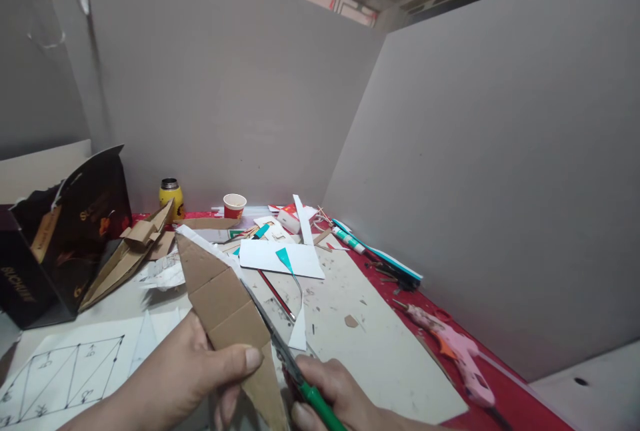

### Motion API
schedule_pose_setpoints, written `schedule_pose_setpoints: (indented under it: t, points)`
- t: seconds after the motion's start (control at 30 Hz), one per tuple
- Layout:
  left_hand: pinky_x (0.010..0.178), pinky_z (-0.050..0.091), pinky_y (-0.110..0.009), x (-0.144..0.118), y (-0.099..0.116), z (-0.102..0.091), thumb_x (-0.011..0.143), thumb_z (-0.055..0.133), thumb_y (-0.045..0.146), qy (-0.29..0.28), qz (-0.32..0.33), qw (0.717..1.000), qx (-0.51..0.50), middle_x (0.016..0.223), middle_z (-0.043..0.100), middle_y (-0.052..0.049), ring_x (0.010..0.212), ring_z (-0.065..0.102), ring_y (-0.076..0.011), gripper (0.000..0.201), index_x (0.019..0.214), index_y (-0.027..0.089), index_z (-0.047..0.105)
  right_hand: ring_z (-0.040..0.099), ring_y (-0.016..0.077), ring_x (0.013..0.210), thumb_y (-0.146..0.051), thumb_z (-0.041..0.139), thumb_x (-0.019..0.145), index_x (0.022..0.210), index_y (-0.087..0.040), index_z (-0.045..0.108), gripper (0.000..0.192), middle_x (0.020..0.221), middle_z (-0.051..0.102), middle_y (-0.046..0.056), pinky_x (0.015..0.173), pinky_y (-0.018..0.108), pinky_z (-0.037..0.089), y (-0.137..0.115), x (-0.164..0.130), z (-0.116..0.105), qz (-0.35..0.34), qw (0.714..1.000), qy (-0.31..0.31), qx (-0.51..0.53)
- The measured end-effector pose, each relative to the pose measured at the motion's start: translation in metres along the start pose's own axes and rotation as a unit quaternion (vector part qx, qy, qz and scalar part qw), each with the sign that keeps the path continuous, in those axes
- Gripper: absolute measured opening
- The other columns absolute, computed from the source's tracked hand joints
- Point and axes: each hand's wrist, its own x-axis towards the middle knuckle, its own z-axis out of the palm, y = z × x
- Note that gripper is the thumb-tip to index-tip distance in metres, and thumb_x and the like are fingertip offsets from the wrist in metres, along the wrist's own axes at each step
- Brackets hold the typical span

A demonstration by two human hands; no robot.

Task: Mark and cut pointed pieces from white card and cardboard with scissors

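My left hand (200,364) grips a long, curved piece of brown cardboard (227,307), thumb on its face and fingers behind. Crease lines run across the cardboard, and a white strip shows along its upper edge. Closed around green-handled scissors (320,404) is my right hand (337,384). The scissor blades lie along the right edge of the cardboard, pointing up and away from me. Whether the blades are apart is hard to make out. Below the left hand, the lower end of the cardboard runs out of view.
Left stand a dark printed box (65,244) and a folded cardboard piece (125,261), above a paper with a drawn diagram (65,377). Behind are a yellow bottle (171,199), a paper cup (235,205) and white scraps (280,257). A pink glue gun (455,351) lies right.
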Motion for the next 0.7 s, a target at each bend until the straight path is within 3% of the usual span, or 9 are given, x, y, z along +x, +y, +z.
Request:
schedule_pose_setpoints:
  t: [0.2,0.37,0.5,0.7]
  points:
    - [0.045,0.03,-0.024,0.001,-0.001,0.002,0.073,0.067,0.06,0.006,0.001,1.0,-0.015,0.037,0.047,0.002,0.036,0.038,-0.0086,0.048,0.052,0.018,0.053,0.029,0.0102,0.052,-0.069,0.055,0.083,0.082,-0.019,0.051,0.05,0.06,0.033,-0.005,0.051,0.025,0.036,-0.005,0.004,0.0,-0.001,1.0,0.002,0.009]
    - [0.043,0.026,-0.022,0.0,-0.001,0.007,0.073,0.069,0.057,-0.009,-0.007,0.999,-0.03,0.039,0.049,0.002,0.036,0.037,-0.0075,0.047,0.053,0.017,0.055,0.028,0.0104,0.052,-0.067,0.048,0.088,0.083,-0.019,0.052,0.048,0.061,0.031,-0.006,0.05,0.025,0.035,-0.009,0.006,-0.001,-0.006,1.0,0.001,0.023]
    - [0.041,0.024,-0.021,0.0,0.001,0.009,0.072,0.073,0.053,-0.011,0.024,0.998,-0.064,0.04,0.052,0.004,0.035,0.038,-0.007,0.04,0.061,0.017,0.061,0.029,0.0105,0.05,-0.066,0.05,0.088,0.082,-0.019,0.056,0.048,0.058,0.03,-0.006,0.05,0.025,0.035,-0.006,0.004,0.0,0.01,0.999,0.008,0.033]
    - [0.04,0.026,-0.021,0.001,-0.004,0.009,0.071,0.072,0.056,-0.018,0.004,0.998,-0.056,0.039,0.05,0.003,0.034,0.037,-0.0066,0.045,0.056,0.017,0.057,0.032,0.011,0.049,-0.067,0.05,0.087,0.084,-0.018,0.06,0.051,0.057,0.034,-0.005,0.048,0.025,0.036,0.002,0.001,0.006,0.011,0.999,0.013,0.042]
